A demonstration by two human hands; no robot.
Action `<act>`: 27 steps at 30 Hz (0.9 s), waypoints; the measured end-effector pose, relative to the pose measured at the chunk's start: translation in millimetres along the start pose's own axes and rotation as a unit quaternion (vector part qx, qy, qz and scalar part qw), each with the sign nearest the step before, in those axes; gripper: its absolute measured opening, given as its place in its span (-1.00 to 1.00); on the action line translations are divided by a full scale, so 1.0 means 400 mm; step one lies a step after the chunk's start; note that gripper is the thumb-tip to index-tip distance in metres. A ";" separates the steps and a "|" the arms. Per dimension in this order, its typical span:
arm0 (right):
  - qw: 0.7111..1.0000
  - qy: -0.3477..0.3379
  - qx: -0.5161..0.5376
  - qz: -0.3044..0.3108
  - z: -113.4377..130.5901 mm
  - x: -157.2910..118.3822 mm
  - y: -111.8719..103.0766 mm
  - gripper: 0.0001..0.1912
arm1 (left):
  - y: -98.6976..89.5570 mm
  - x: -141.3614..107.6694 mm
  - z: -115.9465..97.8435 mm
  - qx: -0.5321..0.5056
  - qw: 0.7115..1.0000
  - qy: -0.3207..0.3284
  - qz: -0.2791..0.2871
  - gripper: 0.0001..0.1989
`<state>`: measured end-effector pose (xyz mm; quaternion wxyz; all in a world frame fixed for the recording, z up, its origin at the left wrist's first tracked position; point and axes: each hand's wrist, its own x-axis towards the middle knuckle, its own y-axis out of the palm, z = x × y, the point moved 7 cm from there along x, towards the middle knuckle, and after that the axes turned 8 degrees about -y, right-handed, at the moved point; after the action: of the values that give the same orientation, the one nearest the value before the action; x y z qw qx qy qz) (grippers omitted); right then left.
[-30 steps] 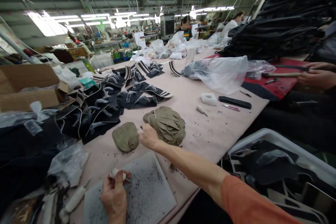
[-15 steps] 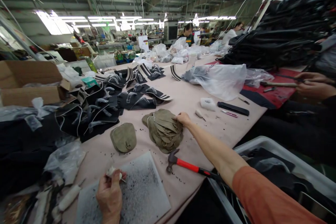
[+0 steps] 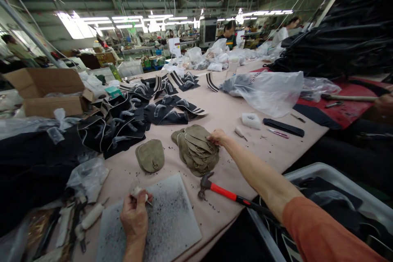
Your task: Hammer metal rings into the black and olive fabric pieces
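My right hand (image 3: 217, 137) reaches out to a stack of olive fabric flaps (image 3: 196, 149), its fingers closed on the stack's right edge. Small metal D-rings show on several of the flaps. One single olive flap (image 3: 150, 155) with a D-ring lies apart, left of the stack. Over the speckled pale board (image 3: 172, 217), my left hand (image 3: 135, 213) is closed around a white-handled awl (image 3: 139, 192), whose thin metal tip sticks out by the fingers. A claw hammer (image 3: 222, 191) with a red and black handle rests between the board and my right forearm.
Black trimmed pieces (image 3: 129, 118) pile up at the left, before a cardboard box (image 3: 46, 90). Right of the stack lie another pointed tool (image 3: 240, 133), a white block (image 3: 250, 120) and a black strip (image 3: 284, 127). A grey bin (image 3: 319, 168) stands at the right edge.
The whole view has shifted, so the scene sits a little further right. My right hand stays at the flap stack's edge, and my left hand keeps the awl over the board.
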<state>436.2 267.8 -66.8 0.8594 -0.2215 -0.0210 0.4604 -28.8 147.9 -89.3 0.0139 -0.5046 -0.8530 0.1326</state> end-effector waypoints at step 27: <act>0.952 0.122 0.263 0.097 -0.096 -0.674 0.288 -0.76 | 0.003 -0.054 -0.012 -0.235 0.971 -0.023 0.030 -0.52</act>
<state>200.3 93.1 -102.1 0.8345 -0.0430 0.2274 0.5000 -16.4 130.9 -82.7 -0.1283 -0.5161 -0.8448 -0.0598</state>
